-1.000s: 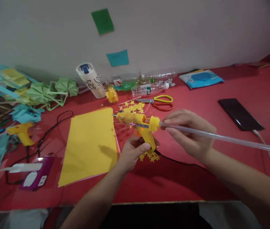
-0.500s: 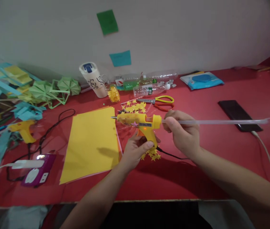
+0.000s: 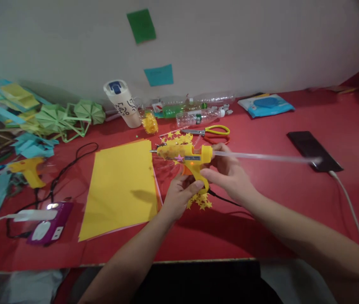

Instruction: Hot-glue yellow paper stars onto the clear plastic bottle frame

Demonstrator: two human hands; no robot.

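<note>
A yellow glue gun [image 3: 175, 152] points its metal nozzle left, an orange light glowing on its side. My left hand [image 3: 181, 196] is wrapped around its handle from below and the left. My right hand [image 3: 232, 175] is at the back of the gun, with its thumb against the handle and its fingers partly hidden behind the rear end. Out of that rear end a long clear glue stick [image 3: 262, 157] sticks far to the right, passing in front of the right fingers; its tip is blurred. Yellow paper stars [image 3: 203, 202] lie beneath the gun, others behind it.
Yellow paper sheets [image 3: 119, 185] are stacked at left, near a purple power strip [image 3: 51, 223] and a second glue gun [image 3: 30, 171]. Scissors [image 3: 211, 131], plastic bottles [image 3: 195, 118], and a tumbler [image 3: 124, 105] stand behind. A phone [image 3: 314, 150] and wipes pack [image 3: 266, 105] occupy the right.
My right hand has let go its pinch on the glue stick and shifted left onto the gun's rear. The stick now reaches less far right. My left hand keeps its hold.
</note>
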